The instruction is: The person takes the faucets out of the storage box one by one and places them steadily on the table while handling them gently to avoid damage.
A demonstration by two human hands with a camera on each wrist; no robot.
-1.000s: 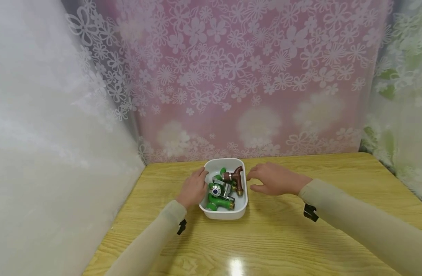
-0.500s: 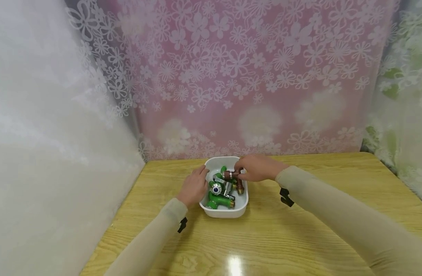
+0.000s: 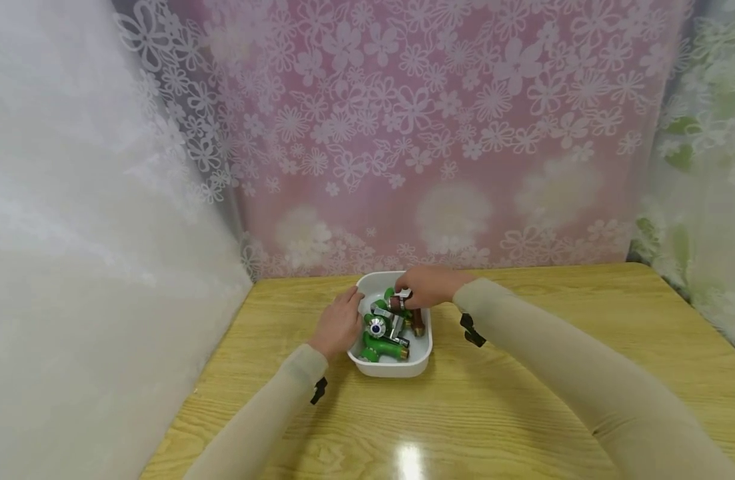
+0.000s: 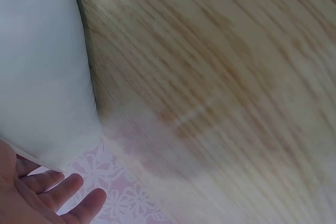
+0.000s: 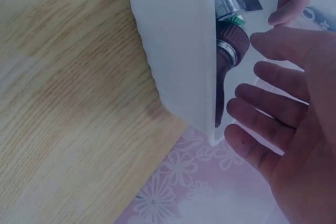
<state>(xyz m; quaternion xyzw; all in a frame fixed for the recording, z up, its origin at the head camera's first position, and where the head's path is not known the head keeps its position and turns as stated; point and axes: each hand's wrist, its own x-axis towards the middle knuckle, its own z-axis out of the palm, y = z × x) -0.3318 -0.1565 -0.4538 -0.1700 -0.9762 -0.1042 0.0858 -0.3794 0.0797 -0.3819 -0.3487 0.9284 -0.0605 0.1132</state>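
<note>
Head view: brown tap (image 3: 418,323) lies beneath right hand (image 3: 430,285), opposite left hand (image 3: 339,325), both empty, loosely extended.

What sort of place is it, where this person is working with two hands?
Probably a small curtained-off work booth: a pink floral sheet hangs behind the wood-grain table, a pale sheet closes the left side, and a white tub of taps stands on the table.

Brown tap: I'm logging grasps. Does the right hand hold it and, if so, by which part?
No grip shows: the right hand has its fingers spread near the brown tap, not closed round it. Contact at the knob cannot be told.
</note>
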